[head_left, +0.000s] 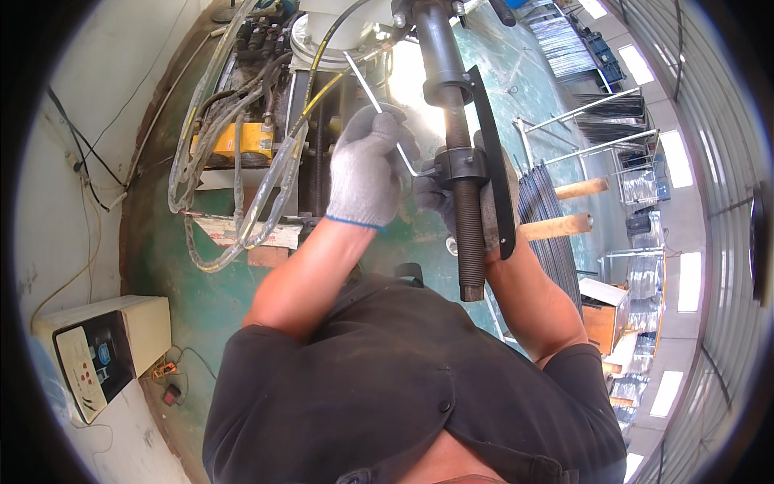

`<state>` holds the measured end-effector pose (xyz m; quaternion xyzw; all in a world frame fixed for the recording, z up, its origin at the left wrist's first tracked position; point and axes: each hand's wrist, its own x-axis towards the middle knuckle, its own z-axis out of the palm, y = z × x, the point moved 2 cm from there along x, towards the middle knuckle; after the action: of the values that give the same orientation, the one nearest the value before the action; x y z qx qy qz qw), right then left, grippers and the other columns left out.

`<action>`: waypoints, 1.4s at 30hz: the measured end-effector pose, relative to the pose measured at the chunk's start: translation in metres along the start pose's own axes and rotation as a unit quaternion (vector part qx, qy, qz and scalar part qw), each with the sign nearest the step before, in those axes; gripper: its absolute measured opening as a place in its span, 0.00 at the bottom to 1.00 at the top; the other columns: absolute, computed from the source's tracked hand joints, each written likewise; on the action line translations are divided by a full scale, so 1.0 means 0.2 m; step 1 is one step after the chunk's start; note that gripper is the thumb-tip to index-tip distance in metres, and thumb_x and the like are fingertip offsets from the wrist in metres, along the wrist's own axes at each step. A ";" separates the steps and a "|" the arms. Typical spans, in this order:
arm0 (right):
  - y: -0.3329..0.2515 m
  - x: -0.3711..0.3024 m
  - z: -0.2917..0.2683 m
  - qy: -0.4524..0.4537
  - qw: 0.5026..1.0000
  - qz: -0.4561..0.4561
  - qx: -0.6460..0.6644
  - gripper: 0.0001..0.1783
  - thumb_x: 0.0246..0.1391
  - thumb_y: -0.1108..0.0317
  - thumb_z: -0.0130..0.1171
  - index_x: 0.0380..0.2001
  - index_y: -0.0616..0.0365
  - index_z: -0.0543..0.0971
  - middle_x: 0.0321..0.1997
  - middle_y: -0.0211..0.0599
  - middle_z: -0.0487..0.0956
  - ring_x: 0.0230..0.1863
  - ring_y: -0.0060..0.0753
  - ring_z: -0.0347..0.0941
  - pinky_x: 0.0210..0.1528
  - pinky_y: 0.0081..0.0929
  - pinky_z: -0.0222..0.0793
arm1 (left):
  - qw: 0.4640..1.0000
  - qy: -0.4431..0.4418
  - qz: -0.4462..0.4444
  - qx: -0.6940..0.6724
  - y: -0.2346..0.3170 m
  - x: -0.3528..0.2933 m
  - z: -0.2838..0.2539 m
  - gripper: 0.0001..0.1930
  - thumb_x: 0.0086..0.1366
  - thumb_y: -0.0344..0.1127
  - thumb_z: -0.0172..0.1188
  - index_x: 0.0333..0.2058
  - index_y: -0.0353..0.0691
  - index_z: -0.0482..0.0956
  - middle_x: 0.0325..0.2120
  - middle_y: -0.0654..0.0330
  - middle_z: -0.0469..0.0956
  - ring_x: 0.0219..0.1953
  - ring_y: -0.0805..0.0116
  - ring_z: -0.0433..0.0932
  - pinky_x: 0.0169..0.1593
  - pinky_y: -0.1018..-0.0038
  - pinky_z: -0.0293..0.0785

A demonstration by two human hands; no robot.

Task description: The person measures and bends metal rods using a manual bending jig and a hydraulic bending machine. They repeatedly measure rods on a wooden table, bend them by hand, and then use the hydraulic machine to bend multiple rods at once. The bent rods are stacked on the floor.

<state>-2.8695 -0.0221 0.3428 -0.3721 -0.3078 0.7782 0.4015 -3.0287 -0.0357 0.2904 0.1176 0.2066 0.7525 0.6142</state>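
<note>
My left hand [367, 169], in a pale knitted glove, is closed around a silver L-shaped hex key [362, 78]. The key's long arm sticks up past the fingers, and its short end meets the side of a black ring collar [464, 164]. That collar sits around a dark threaded rod [469, 234], which hangs below a thick black cylinder [441, 48]. My right hand [489, 211], also gloved, wraps the rod from behind at the collar; the rod and a long black flat bar [497, 173] partly hide it.
Plastic-wrapped hoses [278, 181] and a yellow machine part [246, 143] stand at left. A beige box-shaped device [105, 351] is by the wall. Bundles of dark rods [548, 218], wooden poles [560, 227] and white racks [588, 149] lie to the right, over a green floor [395, 250].
</note>
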 end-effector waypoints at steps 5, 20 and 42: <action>0.00 -0.01 0.03 0.023 0.999 -0.027 -0.023 0.35 0.75 0.41 0.49 0.49 0.70 0.79 0.40 0.51 0.86 0.33 0.48 0.88 0.32 0.42 0.88 | 0.995 0.000 0.086 0.045 0.01 -0.04 0.01 0.11 0.81 0.39 0.57 0.49 0.35 0.77 0.24 0.59 0.77 0.25 0.69 0.71 0.31 0.74 0.64; -0.01 0.01 0.01 0.016 0.998 -0.032 -0.061 0.32 0.74 0.42 0.51 0.46 0.68 0.81 0.37 0.53 0.86 0.35 0.47 0.87 0.34 0.43 0.88 | 0.998 -0.036 0.051 -0.006 -0.01 0.00 0.00 0.12 0.80 0.40 0.60 0.48 0.37 0.79 0.25 0.61 0.77 0.27 0.68 0.73 0.33 0.72 0.66; -0.01 0.03 0.01 -0.056 0.997 0.013 0.049 0.32 0.72 0.46 0.53 0.47 0.74 0.78 0.41 0.62 0.84 0.40 0.55 0.88 0.42 0.50 0.93 | 0.995 0.017 0.015 -0.093 0.32 0.41 -0.02 0.08 0.80 0.31 0.53 0.50 0.34 0.77 0.29 0.62 0.74 0.28 0.71 0.75 0.31 0.71 0.77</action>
<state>-2.8734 -0.0167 0.3429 -0.3117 -0.2860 0.8173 0.3912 -3.1050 0.0340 0.3098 0.0504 0.1446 0.7797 0.6071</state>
